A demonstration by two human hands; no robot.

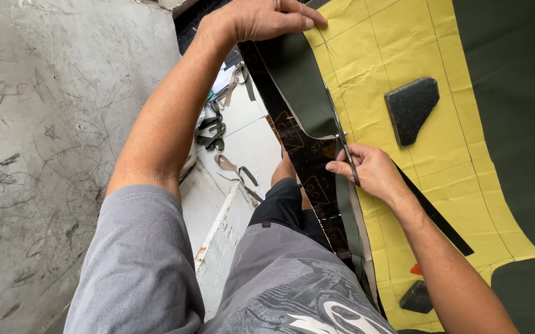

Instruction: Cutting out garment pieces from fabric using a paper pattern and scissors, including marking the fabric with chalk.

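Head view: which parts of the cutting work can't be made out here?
- Scissors: handles hidden inside the right hand.
- Left hand: top cut off by the upper frame edge.
- Yellow pattern: pencil lines too faint to follow.
- Lower dark weight: partly hidden behind the right forearm.

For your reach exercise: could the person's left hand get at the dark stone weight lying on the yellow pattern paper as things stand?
Probably not freely: the left hand is pinching the green fabric strip, though nothing lies between it and the stone weight.

Two dark stone weights (411,109), one scissors (343,145)
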